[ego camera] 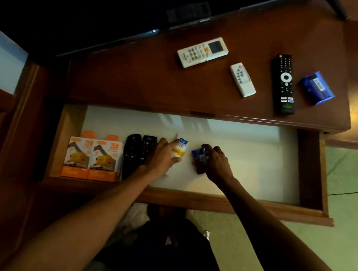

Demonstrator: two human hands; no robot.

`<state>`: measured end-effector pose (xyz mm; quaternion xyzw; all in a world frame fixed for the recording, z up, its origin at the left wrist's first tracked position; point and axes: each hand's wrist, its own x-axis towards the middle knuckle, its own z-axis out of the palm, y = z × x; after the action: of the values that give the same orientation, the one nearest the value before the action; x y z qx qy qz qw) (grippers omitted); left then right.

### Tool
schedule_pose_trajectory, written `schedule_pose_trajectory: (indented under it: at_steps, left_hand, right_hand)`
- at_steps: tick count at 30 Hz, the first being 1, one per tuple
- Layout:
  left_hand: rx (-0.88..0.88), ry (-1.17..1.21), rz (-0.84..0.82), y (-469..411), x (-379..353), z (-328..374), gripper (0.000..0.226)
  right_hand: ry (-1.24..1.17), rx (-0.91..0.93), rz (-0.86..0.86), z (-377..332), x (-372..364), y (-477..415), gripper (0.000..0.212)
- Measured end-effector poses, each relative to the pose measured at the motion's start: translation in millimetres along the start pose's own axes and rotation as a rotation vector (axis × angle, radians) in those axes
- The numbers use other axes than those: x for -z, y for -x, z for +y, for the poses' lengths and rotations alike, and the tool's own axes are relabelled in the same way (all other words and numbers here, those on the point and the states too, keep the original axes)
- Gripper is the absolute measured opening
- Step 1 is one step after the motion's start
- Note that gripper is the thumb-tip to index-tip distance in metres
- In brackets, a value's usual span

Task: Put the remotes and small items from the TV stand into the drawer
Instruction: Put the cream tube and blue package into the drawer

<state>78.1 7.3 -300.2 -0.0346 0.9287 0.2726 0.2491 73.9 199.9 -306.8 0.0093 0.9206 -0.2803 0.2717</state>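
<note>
1. The drawer is pulled fully open below the TV stand top; its white floor is exposed.
2. The left hand is lowered into the drawer, its fingers closed around a small white tube with a blue and yellow label; the tube is held against the drawer floor.
3. The right hand is also in the drawer, fingers curled down over a small blue packet, just right of the tube.
4. Two black remotes lie side by side in the drawer, just left of the left hand.
5. Two orange-and-white boxes stand together at the drawer's left end, beside the black remotes.
6. On the stand top are seen a large white remote with a screen, a small white remote, a long black remote and a blue packet, set apart from one another.
7. A TV screen edge crosses the back of the stand.
</note>
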Motion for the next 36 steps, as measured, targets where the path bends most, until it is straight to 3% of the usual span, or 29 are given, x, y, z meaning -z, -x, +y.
schedule_pose_trajectory:
  at_steps: [3,8,12,18,36]
  left_hand:
    - [-0.116,-0.118,-0.034,-21.5,18.4,1.1,0.077]
    - [-0.218,-0.343,-0.338,-47.7,31.2,7.6,0.093]
    - [-0.252,-0.553,-0.297,-43.8,35.8,0.3,0.093]
    - [-0.101,-0.386,-0.177,-15.7,37.5,-39.7,0.096]
    - [-0.204,-0.303,-0.2,-10.4,42.7,-56.6,0.09]
  right_hand:
    - [-0.022,-0.001,-0.093,6.3,5.8,-2.9,0.069]
    - [-0.06,0.04,-0.152,16.3,8.6,-3.2,0.078]
    - [-0.083,0.061,-0.152,9.9,2.6,-3.9,0.074]
    - [-0.085,0.072,-0.19,-11.6,-13.8,0.3,0.072]
    - [0.078,0.064,-0.356,-42.5,-43.8,5.7,0.067]
